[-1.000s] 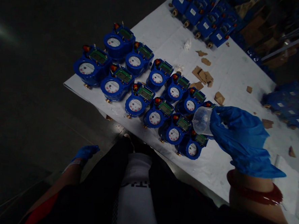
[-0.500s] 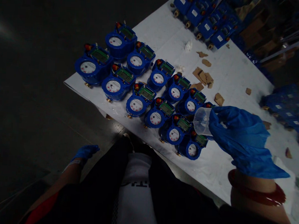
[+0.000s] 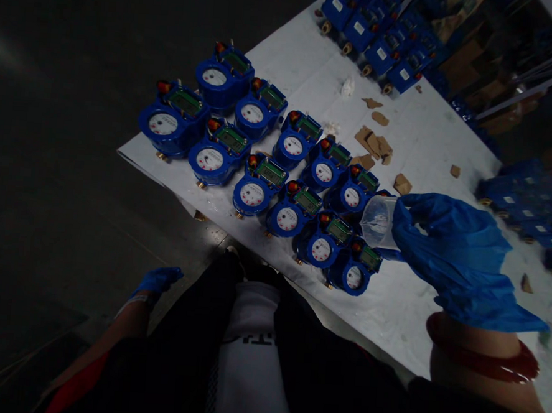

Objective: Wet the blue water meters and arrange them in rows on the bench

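Across head view's right side, gloved right hand curled firmly round translucent plastic cup, cup tipped sideways at right end of two rows of blue water meters. Meters stand on white-covered table, digital displays beside round dials. Gloved left hand hangs low beside table; finger opening cannot be told. Brown cardboard scraps lie beyond meters.

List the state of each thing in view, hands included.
Clear cup: held, tipped sideways, contents unclear
Right hand: gloved, closed around cup
Left hand: gloved, lowered, grip unclear
Nearer blue meters: dials up, green boards exposed
Farther blue units: grouped, labelled
Brown scraps: scattered on table
Red bracelet: worn
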Motion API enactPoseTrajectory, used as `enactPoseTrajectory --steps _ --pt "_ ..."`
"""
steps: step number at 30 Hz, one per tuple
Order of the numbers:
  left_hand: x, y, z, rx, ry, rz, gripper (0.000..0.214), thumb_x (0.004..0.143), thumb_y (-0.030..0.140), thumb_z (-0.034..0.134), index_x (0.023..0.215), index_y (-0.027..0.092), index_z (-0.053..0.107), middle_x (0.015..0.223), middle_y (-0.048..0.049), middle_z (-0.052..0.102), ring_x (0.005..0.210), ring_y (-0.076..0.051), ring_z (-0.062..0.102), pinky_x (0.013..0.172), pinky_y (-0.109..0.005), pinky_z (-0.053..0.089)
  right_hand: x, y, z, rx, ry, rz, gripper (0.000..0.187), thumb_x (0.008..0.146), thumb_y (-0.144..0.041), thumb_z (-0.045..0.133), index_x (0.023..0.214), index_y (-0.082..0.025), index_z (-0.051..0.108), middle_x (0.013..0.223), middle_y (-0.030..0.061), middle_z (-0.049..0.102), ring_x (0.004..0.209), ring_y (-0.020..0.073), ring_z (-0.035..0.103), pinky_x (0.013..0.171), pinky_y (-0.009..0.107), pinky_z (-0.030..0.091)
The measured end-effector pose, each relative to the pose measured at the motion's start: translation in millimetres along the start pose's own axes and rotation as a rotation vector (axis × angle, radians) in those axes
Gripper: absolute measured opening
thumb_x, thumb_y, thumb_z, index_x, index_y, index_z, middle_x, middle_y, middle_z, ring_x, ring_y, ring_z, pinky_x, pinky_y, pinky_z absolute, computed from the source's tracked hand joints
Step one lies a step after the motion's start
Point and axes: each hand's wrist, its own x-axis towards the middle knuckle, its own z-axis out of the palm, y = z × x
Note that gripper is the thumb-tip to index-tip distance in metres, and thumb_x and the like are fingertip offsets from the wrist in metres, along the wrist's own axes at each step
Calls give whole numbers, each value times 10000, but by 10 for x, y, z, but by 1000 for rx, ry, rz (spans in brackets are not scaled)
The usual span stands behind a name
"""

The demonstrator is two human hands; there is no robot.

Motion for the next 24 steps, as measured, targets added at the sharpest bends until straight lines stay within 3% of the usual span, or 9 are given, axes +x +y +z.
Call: enactPoseTrajectory --steps 7,13,20,24 --pt "56 -23 -45 -6 6 -20 417 481 352 681 854 184 763 1355 -207 776 1209 -315 748 801 -327 555 13 -128 -99 40 -76 87 720 875 -613 320 1128 -168 826 1027 175 788 770 340 698 695 473 512" --pt "103 -9 -44 7 -7 -13 397 504 373 715 860 203 757 1291 -182 809 1209 -315 747 816 -335 559 20 -79 -42 43 3 17 644 897 -599 345 1068 -198 818 937 145 787 769 330 702 688 445 505" --pt "175 -6 -18 15 1 -26 441 477 408 717 879 227 718 1181 -166 839 1217 -340 747 868 -372 568 9 -132 -126 47 -60 65 622 893 -581 345 1071 -221 820 916 132 774 709 295 671 674 431 496" --pt "177 0 -21 13 -6 -31 474 472 396 703 911 216 717 1272 -179 815 1270 -333 733 866 -343 571 -7 -120 -130 33 -54 82 627 912 -587 345 1082 -208 814 952 141 766 732 290 667 692 435 503"
